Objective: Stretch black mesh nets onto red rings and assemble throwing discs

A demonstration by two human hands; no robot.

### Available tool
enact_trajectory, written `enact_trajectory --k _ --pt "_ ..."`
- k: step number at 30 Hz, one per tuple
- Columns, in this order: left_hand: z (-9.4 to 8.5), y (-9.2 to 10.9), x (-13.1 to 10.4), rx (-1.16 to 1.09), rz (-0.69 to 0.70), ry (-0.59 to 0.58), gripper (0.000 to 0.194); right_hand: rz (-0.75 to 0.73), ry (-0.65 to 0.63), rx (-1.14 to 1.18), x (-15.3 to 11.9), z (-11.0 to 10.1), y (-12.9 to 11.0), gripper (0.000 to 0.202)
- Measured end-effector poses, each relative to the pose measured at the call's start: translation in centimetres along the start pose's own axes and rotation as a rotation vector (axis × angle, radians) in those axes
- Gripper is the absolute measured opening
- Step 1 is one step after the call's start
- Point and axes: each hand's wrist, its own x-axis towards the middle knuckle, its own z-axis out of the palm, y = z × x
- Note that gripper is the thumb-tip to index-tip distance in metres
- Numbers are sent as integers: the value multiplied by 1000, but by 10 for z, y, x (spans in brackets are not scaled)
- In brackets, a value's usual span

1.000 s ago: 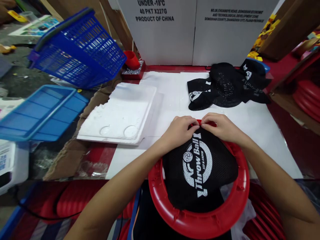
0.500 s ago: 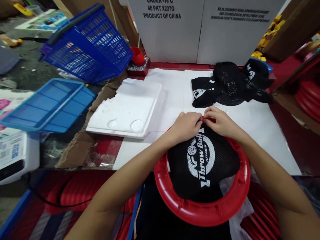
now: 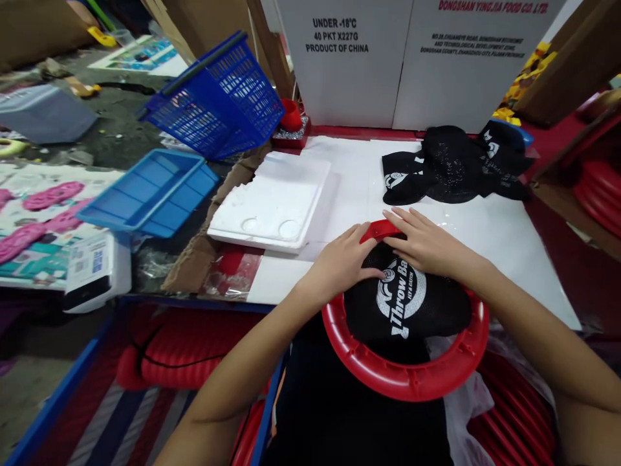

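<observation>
A red plastic ring (image 3: 412,382) rests near my lap at the table's front edge, with black mesh cloth (image 3: 436,310) printed "Throw Ball" spread inside it. My left hand (image 3: 342,262) is at the ring's upper left, thumb apart from the fingers, touching the rim and cloth. At the top of the ring, my right hand (image 3: 422,243) lies over the rim and cloth with its fingers stretched out. More black mesh pieces (image 3: 451,165) with white print lie in a pile farther back on the white sheet (image 3: 359,168).
A white foam slab (image 3: 272,204) lies left of the ring. Beyond it are a blue basket (image 3: 218,97), a blue tray (image 3: 150,194) and a small red cup (image 3: 291,115). A large white carton (image 3: 354,84) stands behind. Red rings (image 3: 189,349) are stacked below left.
My fingers have gone from pinching at the ring's top to spread apart, uncovering the red rim there. The view has shifted left, and the ring now appears tilted differently.
</observation>
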Motion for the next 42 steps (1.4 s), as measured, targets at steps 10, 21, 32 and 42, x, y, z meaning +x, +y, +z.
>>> enact_trajectory --k 10,21,32,42 --pt "1 -28 2 -597 -126 138 10 276 21 534 -11 -10 33 18" --pt "-3 -37 12 -794 -310 114 17 373 -56 758 -10 -5 55 24" --pt "-10 -24 25 -608 -287 47 14 306 24 369 -9 -5 26 29" --pt "-10 -40 23 -956 -478 7 44 274 34 551 6 -5 19 20"
